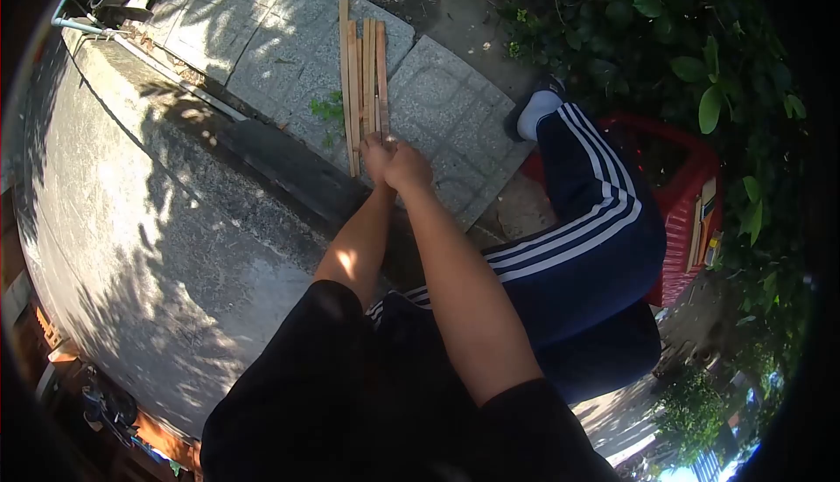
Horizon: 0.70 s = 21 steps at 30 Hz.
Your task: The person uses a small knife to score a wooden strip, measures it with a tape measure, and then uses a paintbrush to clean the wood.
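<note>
Several thin wooden strips [353, 80] lie roughly side by side on the grey paving slabs, their near ends by my hands. My left hand [376, 157] is at the lower ends of the strips, its fingers curled. Right against it, my right hand [408, 167] is closed, partly covering the left one. The fingertips of both hands are small and overlapped, so what they grip is hidden. One strip at the left reaches down past my left hand.
A red plastic basket [685, 254] with pieces in it stands at the right beside my bent leg. Leafy bushes [647, 10] fill the upper right. A concrete ledge [219, 220] and a pipe [179, 77] run along the left. A green weed [327, 108] grows beside the strips.
</note>
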{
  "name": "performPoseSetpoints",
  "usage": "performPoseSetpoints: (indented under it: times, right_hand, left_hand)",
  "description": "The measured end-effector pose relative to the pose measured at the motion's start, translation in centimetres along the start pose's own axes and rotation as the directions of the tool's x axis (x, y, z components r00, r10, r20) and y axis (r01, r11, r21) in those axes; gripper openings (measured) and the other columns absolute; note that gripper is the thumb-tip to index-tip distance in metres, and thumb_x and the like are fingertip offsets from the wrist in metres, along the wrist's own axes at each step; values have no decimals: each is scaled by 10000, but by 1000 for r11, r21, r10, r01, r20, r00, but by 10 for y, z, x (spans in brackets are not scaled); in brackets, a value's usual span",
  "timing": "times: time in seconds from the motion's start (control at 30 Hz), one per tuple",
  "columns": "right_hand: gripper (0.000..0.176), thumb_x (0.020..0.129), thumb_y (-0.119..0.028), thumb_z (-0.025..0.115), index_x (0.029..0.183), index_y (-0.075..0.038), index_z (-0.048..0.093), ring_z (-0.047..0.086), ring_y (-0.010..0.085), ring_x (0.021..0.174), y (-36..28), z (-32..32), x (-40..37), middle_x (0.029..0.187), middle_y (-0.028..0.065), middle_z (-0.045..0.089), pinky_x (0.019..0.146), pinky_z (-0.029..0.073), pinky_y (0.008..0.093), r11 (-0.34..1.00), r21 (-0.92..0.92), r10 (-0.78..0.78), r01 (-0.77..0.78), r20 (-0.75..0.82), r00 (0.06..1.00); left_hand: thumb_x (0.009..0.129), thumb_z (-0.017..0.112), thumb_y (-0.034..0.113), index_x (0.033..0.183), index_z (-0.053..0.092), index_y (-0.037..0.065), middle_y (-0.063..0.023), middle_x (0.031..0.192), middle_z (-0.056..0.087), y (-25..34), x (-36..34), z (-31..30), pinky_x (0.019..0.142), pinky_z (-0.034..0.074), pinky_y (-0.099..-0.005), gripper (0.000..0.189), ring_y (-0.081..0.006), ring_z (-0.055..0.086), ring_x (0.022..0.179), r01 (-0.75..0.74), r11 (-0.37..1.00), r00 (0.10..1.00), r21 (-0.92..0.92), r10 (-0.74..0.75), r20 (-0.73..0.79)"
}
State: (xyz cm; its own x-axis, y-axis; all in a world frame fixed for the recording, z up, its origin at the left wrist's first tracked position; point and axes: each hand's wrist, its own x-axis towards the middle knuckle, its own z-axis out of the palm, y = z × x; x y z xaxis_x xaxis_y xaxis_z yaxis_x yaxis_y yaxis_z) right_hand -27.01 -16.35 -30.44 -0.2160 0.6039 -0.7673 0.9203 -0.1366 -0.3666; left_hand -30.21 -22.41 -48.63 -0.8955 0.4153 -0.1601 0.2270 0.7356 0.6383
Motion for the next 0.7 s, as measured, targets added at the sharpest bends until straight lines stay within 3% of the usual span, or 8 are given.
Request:
performPoseSetpoints:
  times: [0.17,0.27,0.4,0.47,0.5,0.57,0.67,0.7]
  right_hand:
    - [520,998,-443,503,1371,-90,585,623,358,1261,-17,-8,-5,1328,180,650,1063,496,497,999,12,-53,53,14,998]
    - [520,976,-401,548,1338,-29,574,631,398,1207,-10,6,15,1299,210,632,1046,501,514,987,156,32,-36,26,999]
    - [539,949,-354,594,1343,10,549,615,425,1221,-10,-2,15,1308,258,609,1052,495,515,961,274,-12,28,-59,998]
    - [544,939,-344,611,1341,17,546,614,435,1219,-12,-5,8,1290,274,614,1050,495,506,958,284,4,40,-151,988]
    - [560,936,-363,623,1336,21,547,621,438,1206,-13,-9,6,1276,277,620,1044,499,506,970,243,26,30,-221,975]
    - [593,928,-400,648,1326,28,548,636,445,1180,-14,-20,0,1249,284,631,1033,506,505,986,166,65,-4,-363,930]
    - [792,918,-548,670,1424,23,459,633,401,1194,-9,-46,7,1270,252,612,1000,523,528,840,527,232,-133,-127,964]
    - [804,923,-573,661,1423,22,457,651,381,1157,-6,-52,12,1238,238,630,987,533,524,638,758,213,-138,-1,977]
  left_hand:
    - [884,728,249,1144,685,34,-193,1085,728,-15,0,7,906,536,-468,340,-399,691,1054,-46,997,998,55,49,-43]
    - [899,719,241,1166,675,36,-198,1100,719,-18,4,2,922,530,-451,339,-398,681,1071,-33,997,995,68,27,93]
    - [919,708,231,1194,660,39,-205,1120,707,-26,20,-9,943,522,-430,339,-397,667,1095,-13,996,919,84,-21,393]
    - [943,689,209,1206,657,40,-186,1131,707,-28,30,-16,951,519,-409,314,-374,670,1098,-94,983,802,157,-19,597]
    - [952,678,192,1206,658,40,-158,1125,712,-30,29,-22,939,524,-392,296,-331,679,1081,142,988,747,-55,-71,661]
    - [971,658,158,1206,661,41,-101,1113,721,47,10,-104,915,534,-358,262,-246,697,1047,598,710,597,-372,-85,798]
    - [954,679,101,1243,654,34,-46,1103,713,69,20,-210,886,525,-296,298,-131,676,1010,538,813,348,-224,28,937]
    - [944,692,88,1253,652,35,-50,1105,713,89,22,-260,877,518,-276,317,-117,671,1001,471,869,269,-155,26,963]
